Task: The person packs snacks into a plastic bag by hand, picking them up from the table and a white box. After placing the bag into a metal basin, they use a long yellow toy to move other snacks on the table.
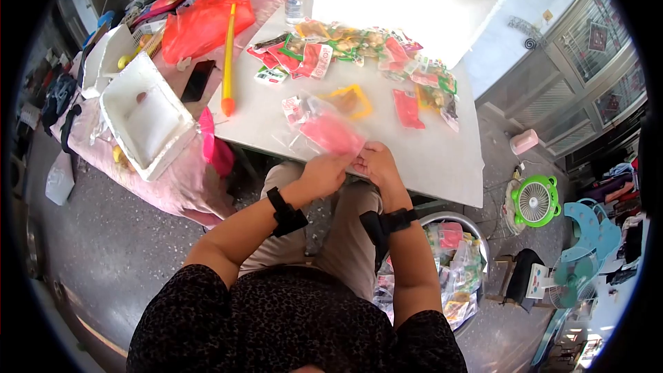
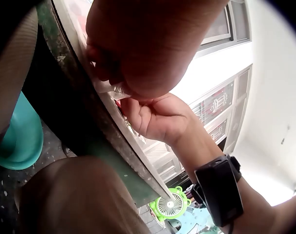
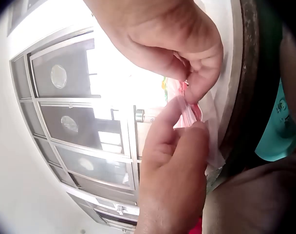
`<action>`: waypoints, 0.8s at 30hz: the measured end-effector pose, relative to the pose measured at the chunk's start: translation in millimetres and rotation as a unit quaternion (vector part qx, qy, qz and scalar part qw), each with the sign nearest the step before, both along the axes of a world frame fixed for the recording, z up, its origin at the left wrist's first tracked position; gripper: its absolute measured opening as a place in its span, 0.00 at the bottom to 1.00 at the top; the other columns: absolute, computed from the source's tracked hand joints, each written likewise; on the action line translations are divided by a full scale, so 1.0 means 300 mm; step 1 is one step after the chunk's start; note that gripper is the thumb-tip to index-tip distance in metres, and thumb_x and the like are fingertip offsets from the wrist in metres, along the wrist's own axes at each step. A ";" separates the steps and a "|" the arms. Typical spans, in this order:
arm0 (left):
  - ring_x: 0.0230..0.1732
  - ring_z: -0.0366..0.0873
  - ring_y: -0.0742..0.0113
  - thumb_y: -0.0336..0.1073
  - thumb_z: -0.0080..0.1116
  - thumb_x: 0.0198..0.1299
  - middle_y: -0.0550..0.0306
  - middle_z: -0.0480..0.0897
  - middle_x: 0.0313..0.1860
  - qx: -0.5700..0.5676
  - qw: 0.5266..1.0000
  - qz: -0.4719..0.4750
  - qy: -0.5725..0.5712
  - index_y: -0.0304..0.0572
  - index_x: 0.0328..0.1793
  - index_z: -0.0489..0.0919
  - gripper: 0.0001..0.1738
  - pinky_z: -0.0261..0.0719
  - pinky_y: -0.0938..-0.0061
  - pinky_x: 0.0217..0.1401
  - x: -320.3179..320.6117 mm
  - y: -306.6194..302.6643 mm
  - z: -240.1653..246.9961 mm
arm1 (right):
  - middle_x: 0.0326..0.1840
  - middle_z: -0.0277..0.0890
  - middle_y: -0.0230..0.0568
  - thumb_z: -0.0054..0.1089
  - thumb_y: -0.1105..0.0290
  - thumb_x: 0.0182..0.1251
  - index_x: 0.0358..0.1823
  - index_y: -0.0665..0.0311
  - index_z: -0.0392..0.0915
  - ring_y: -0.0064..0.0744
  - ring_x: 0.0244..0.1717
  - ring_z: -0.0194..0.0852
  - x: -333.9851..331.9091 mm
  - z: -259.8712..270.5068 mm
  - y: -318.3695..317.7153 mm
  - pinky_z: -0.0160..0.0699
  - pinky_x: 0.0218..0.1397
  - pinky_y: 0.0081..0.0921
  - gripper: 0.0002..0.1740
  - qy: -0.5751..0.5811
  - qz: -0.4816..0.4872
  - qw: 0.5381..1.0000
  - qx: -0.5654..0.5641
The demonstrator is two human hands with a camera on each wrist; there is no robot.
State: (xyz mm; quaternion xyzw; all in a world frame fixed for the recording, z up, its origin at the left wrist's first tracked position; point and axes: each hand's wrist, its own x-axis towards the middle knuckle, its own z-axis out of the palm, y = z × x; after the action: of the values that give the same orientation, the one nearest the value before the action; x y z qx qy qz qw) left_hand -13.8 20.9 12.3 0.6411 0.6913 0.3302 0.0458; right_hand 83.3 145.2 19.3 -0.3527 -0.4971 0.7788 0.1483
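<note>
A clear plastic bag with a pink packet inside (image 1: 331,132) lies over the table's front edge. Its near edge is pinched by my left hand (image 1: 323,177) (image 3: 175,163) and my right hand (image 1: 378,164) (image 3: 182,44), which are close together. In the right wrist view, thumb and fingers of both hands hold the transparent bag edge (image 3: 188,116). The left wrist view shows the right hand (image 2: 160,119) beside the left hand (image 2: 138,44), whose fingertips are partly in shadow. Behind the bag is a yellow-edged packet (image 1: 351,101).
Many small packets (image 1: 366,45) and a red packet (image 1: 409,109) lie on the table (image 1: 442,159). A white foam box (image 1: 407,7), jar (image 1: 295,1) and yellow stick (image 1: 228,62) stand or lie farther back. A metal basin of packets (image 1: 486,252) is at lower right.
</note>
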 end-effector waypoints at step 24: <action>0.33 0.73 0.52 0.31 0.46 0.45 0.50 0.75 0.27 -0.016 0.998 0.067 -0.005 0.41 0.44 0.72 0.17 0.70 0.60 0.34 -0.001 0.026 -0.020 | 0.37 0.68 0.49 0.46 0.79 0.49 0.45 0.74 0.57 0.36 0.33 0.71 0.069 -0.070 0.486 0.75 0.30 0.31 0.19 0.086 -0.334 0.926 0.152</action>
State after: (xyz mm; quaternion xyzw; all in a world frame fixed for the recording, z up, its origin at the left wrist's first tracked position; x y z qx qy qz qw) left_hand -14.0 28.7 6.1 0.5911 0.7374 0.3248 0.0370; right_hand 103.8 291.1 -1.8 -0.4032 -0.4485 0.6268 0.4934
